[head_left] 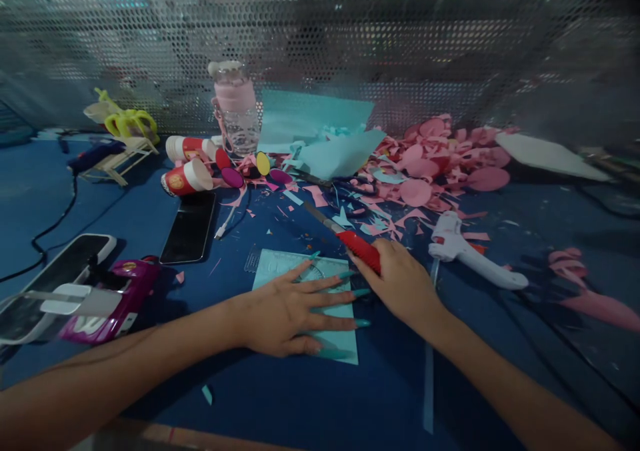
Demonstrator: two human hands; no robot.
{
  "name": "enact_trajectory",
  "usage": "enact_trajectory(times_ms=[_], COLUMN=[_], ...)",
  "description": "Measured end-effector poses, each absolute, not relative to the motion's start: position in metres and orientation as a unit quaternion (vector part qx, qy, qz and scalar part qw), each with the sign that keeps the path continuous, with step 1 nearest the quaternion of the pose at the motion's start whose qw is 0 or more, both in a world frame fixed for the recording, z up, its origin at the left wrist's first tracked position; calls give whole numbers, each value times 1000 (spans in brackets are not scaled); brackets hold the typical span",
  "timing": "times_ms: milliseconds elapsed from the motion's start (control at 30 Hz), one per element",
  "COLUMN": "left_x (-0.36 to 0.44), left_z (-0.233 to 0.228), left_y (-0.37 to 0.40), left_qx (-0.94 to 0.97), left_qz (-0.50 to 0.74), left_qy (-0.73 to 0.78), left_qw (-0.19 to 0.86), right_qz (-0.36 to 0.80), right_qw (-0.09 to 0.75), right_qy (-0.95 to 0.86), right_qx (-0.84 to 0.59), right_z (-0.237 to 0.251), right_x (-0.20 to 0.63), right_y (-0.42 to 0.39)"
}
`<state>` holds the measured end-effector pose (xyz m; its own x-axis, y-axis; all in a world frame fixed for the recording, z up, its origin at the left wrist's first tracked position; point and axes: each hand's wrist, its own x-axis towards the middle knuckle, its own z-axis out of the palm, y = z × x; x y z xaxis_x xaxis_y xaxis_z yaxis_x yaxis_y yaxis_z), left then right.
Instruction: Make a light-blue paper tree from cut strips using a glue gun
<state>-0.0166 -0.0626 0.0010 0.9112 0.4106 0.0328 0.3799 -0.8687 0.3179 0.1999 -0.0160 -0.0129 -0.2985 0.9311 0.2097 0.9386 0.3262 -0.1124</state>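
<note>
My left hand (295, 307) lies flat with its fingers spread over a light teal sheet (345, 351) on the blue table. Under those fingers, across the sheet's upper part, is a clear stencil ruler (280, 262), partly hidden by the hand. My right hand (400, 281) is wrapped round the red handle of a utility knife (361, 251). The knife's blade is out and points up and left, beyond the sheet's top edge and apart from it.
Pink scraps (435, 164) heap at the back right, beside large teal paper (320, 124). A white glue gun (475, 254) lies right of my right hand. On the left are a black phone (189, 227), paper cups (189, 179), a pink-lidded bottle (237, 114) and a purple tape dispenser (117, 304).
</note>
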Motion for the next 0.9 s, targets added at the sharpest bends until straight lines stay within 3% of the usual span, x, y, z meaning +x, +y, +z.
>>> enact_trajectory(times_ms=[667, 900], left_x=[-16, -6], left_z=[6, 7], left_y=[-63, -68], left_qx=[959, 959], left_qz=[69, 64], left_qy=[223, 237], left_qw=[160, 144], right_qz=[-29, 15], right_qw=[118, 121], right_qy=[-807, -794], right_qx=[-578, -596], right_z=[-15, -12], right_x=[198, 200], right_y=[-14, -11])
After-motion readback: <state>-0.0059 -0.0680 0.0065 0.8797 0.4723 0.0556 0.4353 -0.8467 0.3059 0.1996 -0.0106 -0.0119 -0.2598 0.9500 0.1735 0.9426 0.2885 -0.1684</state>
